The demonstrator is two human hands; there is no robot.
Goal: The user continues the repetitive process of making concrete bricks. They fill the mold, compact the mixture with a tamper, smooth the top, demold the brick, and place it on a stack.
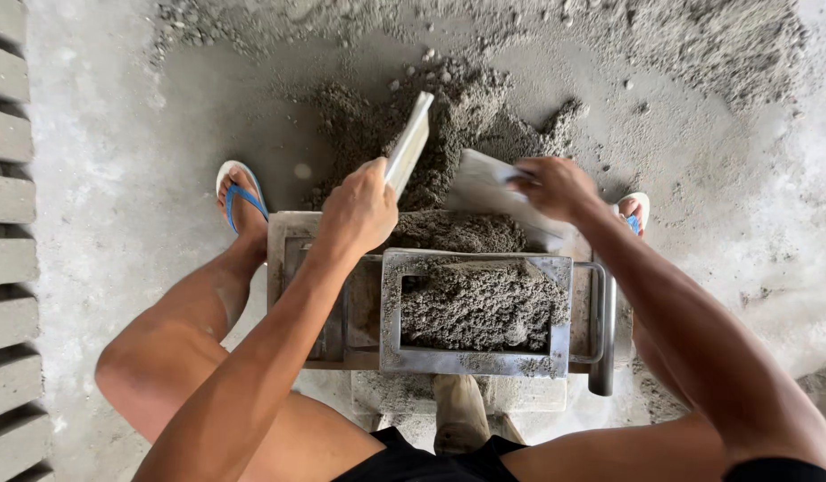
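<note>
Left hand point(359, 210) is closed around a flat pale board point(408, 143), tilted up on edge over the grey mortar pile point(467, 125). Right hand point(556, 187) grips a second flat board point(484, 183), its blade slanting down into the mix. Just below both hands sits a metal block mould point(475, 361), packed with damp grey mortar. Blue sandals point(241, 192) flank it on the concrete floor point(100, 178); cast blocks point(7, 259) line the left edge.
</note>
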